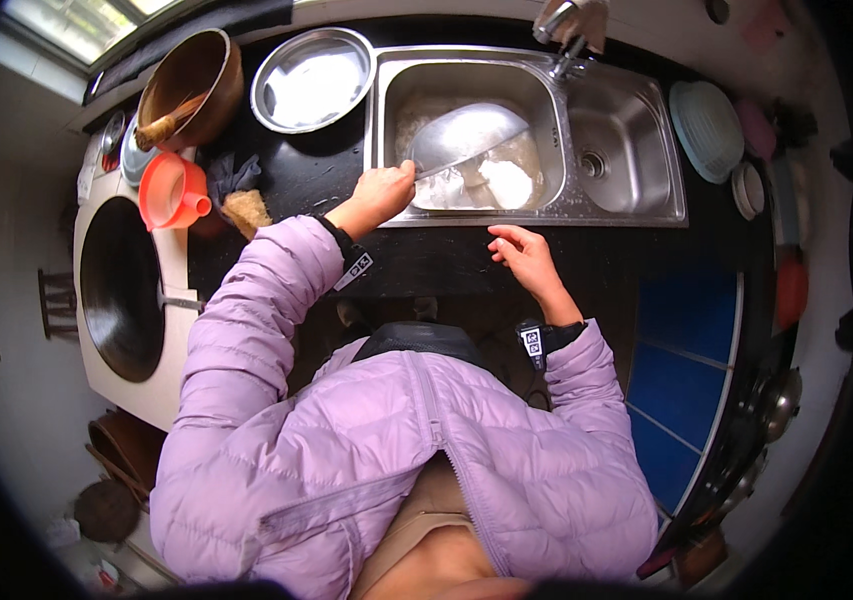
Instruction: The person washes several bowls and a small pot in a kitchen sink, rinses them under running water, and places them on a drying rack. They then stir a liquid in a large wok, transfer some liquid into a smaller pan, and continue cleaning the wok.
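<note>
My left hand grips the near-left edge of a shiny round metal pan or lid, which is tilted inside the large left bowl of the stainless steel sink. Cloudy water lies in that bowl, with bright reflections on its surface. Whether other things rest under the water cannot be made out. Just in front of the sink's near rim, my right hand hovers over the black counter, holding nothing, its fingers loosely bent and apart.
A chrome faucet rises behind the sink's smaller right bowl. Left stand a round metal tray, a brown basin with a brush, a red plastic dipper, a sponge and a wok. Right is a pale-blue basket.
</note>
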